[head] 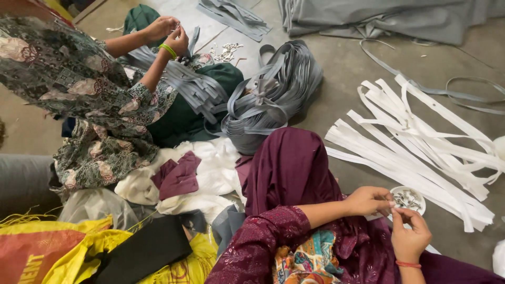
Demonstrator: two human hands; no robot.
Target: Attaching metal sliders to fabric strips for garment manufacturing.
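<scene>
My left hand [371, 200], reaching out of a maroon embroidered sleeve, pinches the end of a white strip [376, 216] over my lap. My right hand [410, 236], with a red thread at the wrist, meets it fingertip to fingertip and pinches a tiny metal piece, too small to make out. Just beyond both hands a small white bowl [408, 199] holds several small metal pieces. To its right, a spread of long white strips [421, 147] lies on the floor.
Another person in floral clothing [89, 89] sits at upper left, both hands on grey strips. A big bundle of grey strips [273, 94] lies between us. White and maroon cloth pieces [194, 179] are at centre, yellow sacks [63, 252] at lower left, and grey fabric [379, 18] at the top.
</scene>
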